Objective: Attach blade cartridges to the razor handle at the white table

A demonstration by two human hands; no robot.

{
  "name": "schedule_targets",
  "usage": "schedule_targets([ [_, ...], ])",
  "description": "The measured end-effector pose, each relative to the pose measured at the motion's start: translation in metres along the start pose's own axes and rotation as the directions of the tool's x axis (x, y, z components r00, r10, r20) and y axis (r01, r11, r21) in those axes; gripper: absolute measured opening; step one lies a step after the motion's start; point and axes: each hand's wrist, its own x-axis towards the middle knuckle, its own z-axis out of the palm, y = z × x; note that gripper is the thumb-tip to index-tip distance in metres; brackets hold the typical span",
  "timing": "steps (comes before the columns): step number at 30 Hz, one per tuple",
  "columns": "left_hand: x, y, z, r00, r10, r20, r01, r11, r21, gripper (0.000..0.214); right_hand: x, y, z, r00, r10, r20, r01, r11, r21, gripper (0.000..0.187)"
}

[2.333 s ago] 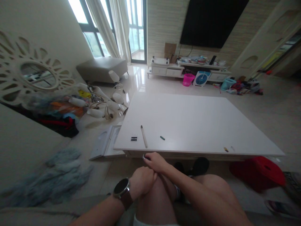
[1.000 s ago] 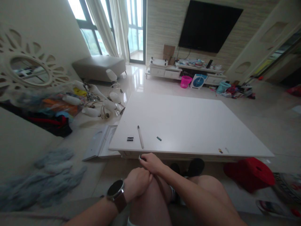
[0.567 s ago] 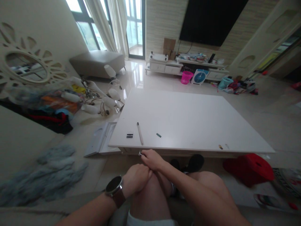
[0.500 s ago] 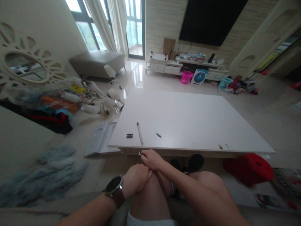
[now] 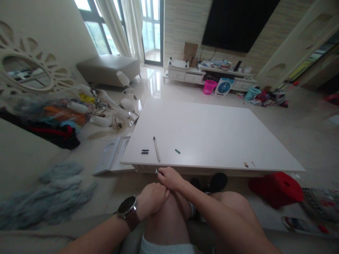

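Note:
My left hand [image 5: 154,198], with a dark round watch [image 5: 127,206] on its wrist, rests curled on my bare knee [image 5: 172,215]; its palm side is hidden. My right hand [image 5: 169,177] lies just past it, touching it, fingers closed on a small shiny piece [image 5: 156,171] that juts out at the tips. What that piece is I cannot make out. Beyond the hands, on the white table [image 5: 206,134], lie a slim pale stick with a dark tip [image 5: 156,150], a small white piece with two black strips [image 5: 145,151] and a small green strip [image 5: 177,151].
Small scraps [image 5: 246,164] lie near the table's right front edge. A red stool-like object [image 5: 275,190] stands at the right. An open white box [image 5: 111,157], a lamp with several white shades [image 5: 113,113] and a grey-blue fluffy cloth [image 5: 58,194] occupy the left floor.
The view has shifted very slightly. Both hands keep their pose, and nothing on the table has been moved.

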Motion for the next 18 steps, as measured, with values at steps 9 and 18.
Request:
schedule_targets([
  [9, 0.0004, 0.0015, -0.0001, 0.999, -0.053, -0.008, 0.053, 0.998, -0.038, 0.043, -0.0008, -0.0006, -0.0006, 1.000, 0.001, 0.003, -0.001, 1.000, -0.020, 0.025],
  [18, -0.0013, 0.0036, -0.0053, 0.995, -0.092, 0.022, 0.093, 0.995, -0.047, 0.043, -0.0017, -0.0014, -0.0023, 1.000, -0.012, 0.000, 0.012, 0.999, -0.050, 0.026],
])
